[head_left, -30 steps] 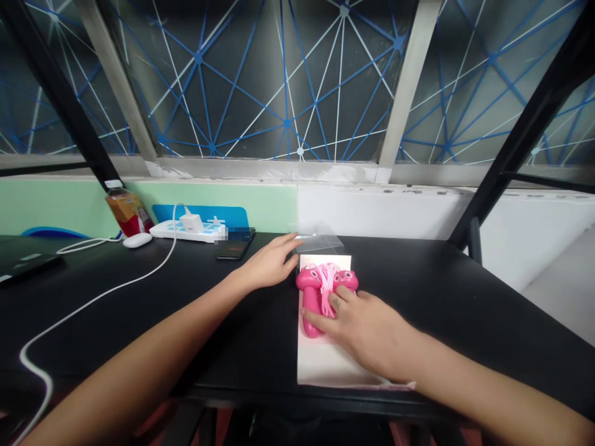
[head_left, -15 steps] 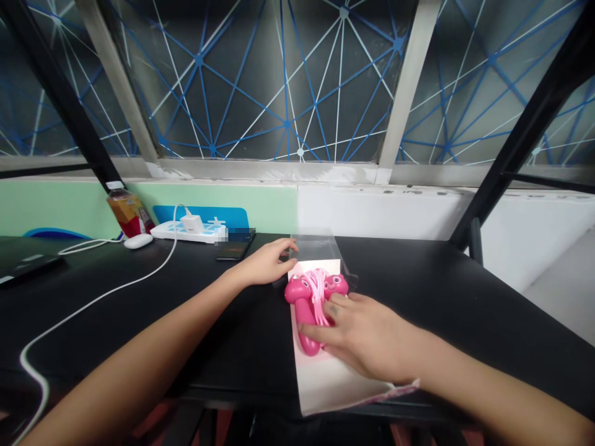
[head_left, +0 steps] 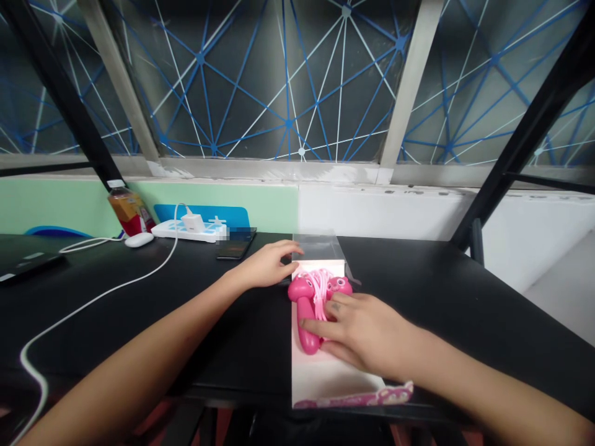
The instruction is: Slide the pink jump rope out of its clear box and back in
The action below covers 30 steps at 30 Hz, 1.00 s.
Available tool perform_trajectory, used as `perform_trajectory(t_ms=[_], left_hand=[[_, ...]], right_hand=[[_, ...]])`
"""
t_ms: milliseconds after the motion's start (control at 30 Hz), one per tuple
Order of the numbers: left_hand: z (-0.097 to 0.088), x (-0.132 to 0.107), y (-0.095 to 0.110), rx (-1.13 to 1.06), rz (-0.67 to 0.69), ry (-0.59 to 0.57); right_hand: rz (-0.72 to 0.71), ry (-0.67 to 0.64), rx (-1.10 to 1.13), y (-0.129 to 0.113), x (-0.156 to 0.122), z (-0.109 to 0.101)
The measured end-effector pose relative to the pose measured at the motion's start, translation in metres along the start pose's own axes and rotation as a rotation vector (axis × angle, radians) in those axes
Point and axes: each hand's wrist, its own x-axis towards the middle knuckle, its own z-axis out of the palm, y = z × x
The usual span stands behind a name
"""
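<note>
A pink jump rope (head_left: 307,325) lies on a pale card backing (head_left: 320,379). It has two animal-headed handles and a bundled light pink cord (head_left: 320,286) between them. My right hand (head_left: 360,328) is closed over it, index finger across the left handle and the other fingers at the right one. The right handle's lower part is hidden under that hand. At the far end of the card is a clear plastic package (head_left: 320,248). My left hand (head_left: 272,263) grips its left edge, thumb nearer me and fingers bent over the side.
Left of the hands on the black desk (head_left: 223,322) are a dark phone (head_left: 235,244), a white power strip (head_left: 204,231) with a charger, a white mouse (head_left: 139,240) and a drink bottle (head_left: 130,209). A white cable (head_left: 116,288) runs toward me. Behind stands a wall with windows.
The jump rope and card have shifted slightly right. The card's near end has straightened, and its printed purple edge now shows more. Both hands keep their holds.
</note>
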Motion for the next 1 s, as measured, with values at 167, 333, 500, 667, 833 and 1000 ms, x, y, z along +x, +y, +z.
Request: perform_trajectory(t_ms=[167, 333, 500, 667, 833, 1000], left_hand=[[-0.006, -0.007, 0.012, 0.037, 0.014, -0.068], [-0.007, -0.013, 0.025, 0.034, 0.009, -0.086], [-0.007, -0.019, 0.036, 0.032, 0.06, -0.09], [-0.011, -0.02, 0.036, 0.061, 0.081, -0.095], [-0.012, -0.016, 0.033, 0.07, 0.075, -0.097], [-0.008, -0.014, 0.032, 0.067, 0.077, -0.091]], right_hand=[[0.072, -0.02, -0.035, 0.006, 0.003, 0.002], [0.113, 0.036, -0.108, 0.013, 0.004, 0.014], [0.135, 0.07, -0.194, 0.019, 0.004, 0.023], [0.047, 0.196, -0.207, 0.007, 0.003, 0.007], [-0.286, 0.107, 0.102, -0.011, -0.001, 0.001], [-0.298, -0.002, 0.198, -0.016, -0.002, 0.012]])
